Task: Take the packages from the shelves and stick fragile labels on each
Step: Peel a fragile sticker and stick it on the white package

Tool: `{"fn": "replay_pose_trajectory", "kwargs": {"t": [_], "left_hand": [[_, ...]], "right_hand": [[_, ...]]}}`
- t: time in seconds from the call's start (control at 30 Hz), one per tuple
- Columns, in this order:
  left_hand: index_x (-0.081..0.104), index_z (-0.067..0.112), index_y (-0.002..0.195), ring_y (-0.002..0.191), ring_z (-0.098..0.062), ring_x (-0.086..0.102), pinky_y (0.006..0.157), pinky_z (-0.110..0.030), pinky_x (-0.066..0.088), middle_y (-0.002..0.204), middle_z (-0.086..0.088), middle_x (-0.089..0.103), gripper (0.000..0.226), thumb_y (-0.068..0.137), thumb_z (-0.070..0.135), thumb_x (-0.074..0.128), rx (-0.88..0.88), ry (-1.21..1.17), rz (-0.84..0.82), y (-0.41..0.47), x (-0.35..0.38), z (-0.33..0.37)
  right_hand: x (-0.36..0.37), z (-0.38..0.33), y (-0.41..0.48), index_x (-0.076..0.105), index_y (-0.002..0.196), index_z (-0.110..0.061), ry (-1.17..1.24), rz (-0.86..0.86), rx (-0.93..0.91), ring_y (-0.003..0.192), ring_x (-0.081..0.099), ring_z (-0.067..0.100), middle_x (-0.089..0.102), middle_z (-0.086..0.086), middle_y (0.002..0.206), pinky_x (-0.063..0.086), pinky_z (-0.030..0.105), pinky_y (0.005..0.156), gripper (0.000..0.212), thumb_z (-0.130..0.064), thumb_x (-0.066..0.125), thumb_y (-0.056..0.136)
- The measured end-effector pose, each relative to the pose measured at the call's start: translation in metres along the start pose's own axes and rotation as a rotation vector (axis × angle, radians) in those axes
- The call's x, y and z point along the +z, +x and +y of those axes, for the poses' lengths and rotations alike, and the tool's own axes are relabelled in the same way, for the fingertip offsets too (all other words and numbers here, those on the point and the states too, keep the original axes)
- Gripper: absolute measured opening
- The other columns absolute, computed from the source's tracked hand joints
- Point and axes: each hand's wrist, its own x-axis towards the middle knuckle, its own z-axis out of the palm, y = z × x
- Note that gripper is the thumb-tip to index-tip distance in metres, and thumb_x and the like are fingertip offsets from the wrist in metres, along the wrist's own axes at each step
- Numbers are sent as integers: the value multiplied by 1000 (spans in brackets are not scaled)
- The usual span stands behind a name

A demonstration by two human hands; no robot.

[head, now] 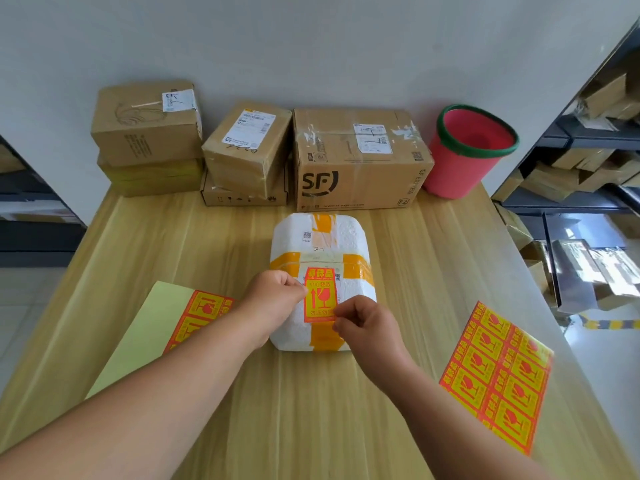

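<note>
Leftmost, a part-used label sheet (194, 318) lies flat on the wooden table (242, 393), much of its backing bare, partly under the left forearm.

Next, the left hand (273, 299): fingers curled together, thumb and forefinger tips pinched at the left edge of the fragile label (320, 295), about midway up.

Centre, the white foam package (320, 271), bound with orange tape in a cross, sits on the table just in front of both hands. The fragile label stands upright on its near half, long axis running away from the person, lying over the tape crossing. Whether it is fully stuck down cannot be told.

Next, the right hand (367, 323): fingers bunched, tips closed on the label's lower right corner. Both hands touch the label; the left is higher on it, the right nearer the person. Judged step: pressing the label flat, so the likely stroke runs along its long axis, from the near end toward the far.

Rightmost, a full label sheet (498, 375) lies well apart from the package, beside the right forearm.

Behind, cardboard boxes (360, 161) in a row and a red bin (467, 150) against the wall; none shows a fragile label from this side.
</note>
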Motion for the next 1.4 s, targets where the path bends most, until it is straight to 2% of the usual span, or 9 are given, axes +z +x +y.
{"fn": "replay_pose_trajectory", "kwargs": {"t": [0.33, 0.53, 0.67, 0.77, 0.87, 1.03, 1.13, 1.23, 1.4], "left_hand": [[58, 9, 74, 75, -15, 53, 72, -28, 43, 73, -2, 58, 18, 90, 17, 60, 140, 27, -57, 3, 5, 20], [65, 14, 92, 86, -19, 59, 80, -33, 50, 88, -1, 63, 14, 89, 28, 63, 183, 90, -96, 19, 15, 43], [42, 21, 138, 113, -24, 51, 92, -38, 46, 126, -2, 50, 57, 86, 34, 63, 348, 520, 54, 50, 15, 60], [25, 28, 148, 142, -26, 17, 113, -43, 25, 155, -4, 21, 83, 79, 39, 71, 546, 906, -95, 74, 21, 72], [7, 31, 151, 146, -24, -13, 116, -47, 3, 160, -3, -7, 108, 70, 57, 72, 581, 1156, -223, 98, 35, 84], [-1, 29, 151, 147, -28, 6, 116, -52, 0, 160, -6, 8, 128, 53, 89, 55, 359, 1318, -260, 128, 39, 88], [10, 27, 150, 137, -32, 31, 110, -51, 25, 151, -10, 29, 130, 46, 96, 45, 258, 1296, -165, 126, 35, 83], [20, 21, 148, 117, -34, 51, 86, -41, 48, 135, -12, 51, 138, 37, 101, 35, -31, 1087, 2, 120, 27, 75], [34, 14, 143, 121, -35, 51, 98, -44, 43, 139, -13, 47, 115, 62, 95, 21, -127, 1227, -22, 104, 13, 67]], "right_hand": [[-20, -13, 16, 55, 111, -20, 346, 59, 140, 84, 67, 16, 67, 3, 94, 55, 35, 80, 27, -26, 68, 87], [-29, -20, 33, 55, 76, -12, 452, 31, 252, 56, 58, 10, 62, 5, 72, 53, 25, 62, 17, -11, 62, 91], [-39, -10, 36, 53, 73, -14, 526, 144, 286, 56, 55, 11, 61, 3, 68, 50, 25, 61, 20, -9, 60, 92], [-46, -1, 36, 54, 71, -14, 565, 215, 303, 57, 55, 13, 62, 5, 67, 50, 30, 65, 22, -9, 60, 92], [-55, 8, 34, 54, 73, -14, 574, 276, 320, 59, 55, 14, 61, 4, 66, 50, 28, 62, 21, -9, 59, 92], [-62, 18, 30, 53, 74, -12, 568, 326, 333, 57, 54, 15, 60, 5, 64, 50, 28, 62, 20, -8, 58, 93], [-63, 19, 31, 54, 74, -13, 582, 340, 338, 55, 55, 13, 61, 3, 63, 49, 27, 61, 20, -8, 59, 93], [-63, 15, 33, 55, 76, -13, 615, 333, 329, 57, 55, 12, 62, 4, 66, 49, 27, 62, 18, -9, 58, 93], [-59, 5, 39, 55, 72, -15, 631, 310, 294, 57, 54, 13, 60, 4, 67, 49, 28, 63, 21, -9, 59, 92]]}}
